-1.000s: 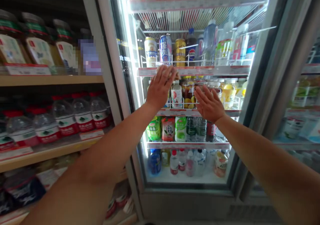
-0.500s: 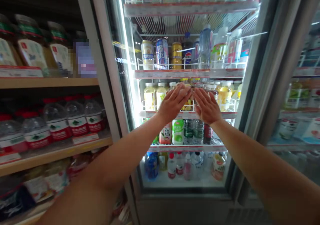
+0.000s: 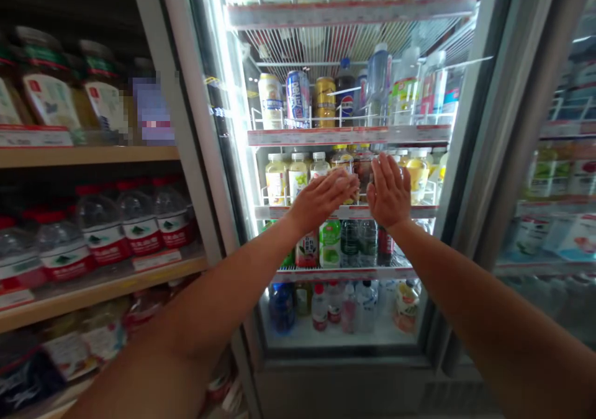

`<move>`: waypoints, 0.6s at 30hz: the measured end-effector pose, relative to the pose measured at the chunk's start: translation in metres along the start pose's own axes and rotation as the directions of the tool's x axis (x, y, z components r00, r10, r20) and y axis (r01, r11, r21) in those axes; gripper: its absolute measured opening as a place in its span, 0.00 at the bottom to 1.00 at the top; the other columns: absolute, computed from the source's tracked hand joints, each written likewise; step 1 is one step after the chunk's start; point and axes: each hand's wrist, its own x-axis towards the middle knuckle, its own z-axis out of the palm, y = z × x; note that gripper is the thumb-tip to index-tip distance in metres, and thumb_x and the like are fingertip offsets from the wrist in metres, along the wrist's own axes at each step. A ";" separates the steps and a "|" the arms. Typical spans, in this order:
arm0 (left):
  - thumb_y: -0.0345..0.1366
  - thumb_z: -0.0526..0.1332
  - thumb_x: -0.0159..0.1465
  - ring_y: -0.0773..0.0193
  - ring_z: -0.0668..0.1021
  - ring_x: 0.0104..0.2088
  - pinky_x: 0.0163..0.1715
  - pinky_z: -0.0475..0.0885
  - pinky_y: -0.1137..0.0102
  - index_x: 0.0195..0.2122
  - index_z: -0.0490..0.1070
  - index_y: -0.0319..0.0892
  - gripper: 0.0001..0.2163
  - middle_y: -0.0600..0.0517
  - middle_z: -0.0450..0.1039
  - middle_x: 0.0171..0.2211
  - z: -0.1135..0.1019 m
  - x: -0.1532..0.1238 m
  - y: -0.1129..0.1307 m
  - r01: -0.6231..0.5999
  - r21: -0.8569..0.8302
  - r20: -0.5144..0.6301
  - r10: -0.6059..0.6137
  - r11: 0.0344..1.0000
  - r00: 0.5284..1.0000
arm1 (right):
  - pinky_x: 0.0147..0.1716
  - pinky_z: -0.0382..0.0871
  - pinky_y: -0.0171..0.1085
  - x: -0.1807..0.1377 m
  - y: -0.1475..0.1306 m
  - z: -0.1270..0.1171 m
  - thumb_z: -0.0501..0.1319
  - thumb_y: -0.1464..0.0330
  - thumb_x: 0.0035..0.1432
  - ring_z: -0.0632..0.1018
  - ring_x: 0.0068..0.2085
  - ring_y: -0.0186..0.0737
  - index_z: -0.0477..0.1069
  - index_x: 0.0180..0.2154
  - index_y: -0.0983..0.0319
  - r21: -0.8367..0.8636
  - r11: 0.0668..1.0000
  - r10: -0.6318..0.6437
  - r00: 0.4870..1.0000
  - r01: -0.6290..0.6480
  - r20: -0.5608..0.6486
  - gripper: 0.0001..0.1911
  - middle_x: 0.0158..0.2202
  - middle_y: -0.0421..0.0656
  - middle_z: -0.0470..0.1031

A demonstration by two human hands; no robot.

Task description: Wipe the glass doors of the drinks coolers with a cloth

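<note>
Both my arms reach forward to the glass door (image 3: 339, 338) of a lit drinks fridge. My left hand (image 3: 319, 198) is open, fingers stretched out to the right, in front of the shelf of juice bottles (image 3: 298, 174). A pale patch shows at its fingertips; whether it is a reflection or an object, I cannot make out. My right hand (image 3: 390, 192) is open beside it, fingers up and thumb apart, near some yellow fruit bottles (image 3: 418, 177). A narrow gap separates the hands. Whether they touch the glass is unclear.
Cans (image 3: 298, 99) and a Pepsi bottle (image 3: 345, 96) stand on the fridge shelf above. To the left, a wooden shelf (image 3: 93, 154) holds brown-liquid bottles, with red-capped water bottles (image 3: 102, 233) below. At the right is another fridge (image 3: 554, 220), past a metal frame (image 3: 505, 115).
My hands have moved apart. The left one dropped slightly and went left; the right one turned more upright and shifted right. The view moved slightly.
</note>
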 end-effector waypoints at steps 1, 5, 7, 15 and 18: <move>0.23 0.51 0.71 0.53 0.63 0.70 0.66 0.68 0.57 0.74 0.48 0.45 0.31 0.47 0.62 0.70 -0.001 0.004 -0.005 0.049 0.012 -0.013 -0.049 0.999 0.999 | 0.71 0.47 0.55 0.000 0.000 0.001 0.46 0.61 0.72 0.56 0.74 0.49 0.52 0.72 0.64 -0.005 1.000 0.000 1.000 0.000 0.000 0.32 0.73 0.52 0.57; 0.24 0.49 0.71 0.47 0.61 0.71 0.65 0.68 0.51 0.74 0.52 0.44 0.30 0.45 0.62 0.69 -0.003 0.018 -0.019 0.384 0.041 -0.130 -0.376 0.922 0.917 | 0.71 0.47 0.55 -0.001 0.001 0.003 0.47 0.60 0.71 0.56 0.74 0.48 0.51 0.72 0.65 -0.020 1.000 -0.019 1.000 0.019 -0.024 0.33 0.72 0.52 0.58; 0.24 0.50 0.71 0.46 0.60 0.71 0.65 0.68 0.51 0.74 0.50 0.44 0.30 0.45 0.62 0.69 -0.003 0.015 -0.011 0.346 0.028 -0.113 -0.341 0.938 0.933 | 0.71 0.47 0.54 -0.001 0.001 0.004 0.48 0.60 0.71 0.57 0.73 0.48 0.52 0.72 0.65 -0.020 1.000 -0.022 0.999 0.021 -0.029 0.33 0.72 0.52 0.58; 0.23 0.50 0.71 0.50 0.59 0.72 0.65 0.68 0.52 0.73 0.53 0.47 0.30 0.46 0.62 0.70 -0.013 -0.020 -0.023 0.289 0.062 -0.037 -0.287 0.955 0.957 | 0.71 0.47 0.55 0.001 -0.002 0.001 0.47 0.59 0.70 0.57 0.73 0.49 0.54 0.72 0.65 -0.010 1.000 0.023 1.000 -0.022 0.016 0.33 0.73 0.52 0.57; 0.23 0.51 0.71 0.48 0.59 0.72 0.65 0.69 0.51 0.73 0.54 0.46 0.30 0.45 0.63 0.69 -0.014 -0.031 -0.021 0.390 0.088 -0.118 -0.379 0.917 0.918 | 0.71 0.48 0.55 0.001 -0.002 0.000 0.47 0.60 0.70 0.58 0.73 0.49 0.56 0.71 0.65 -0.015 1.000 0.022 1.000 -0.022 0.010 0.32 0.72 0.51 0.58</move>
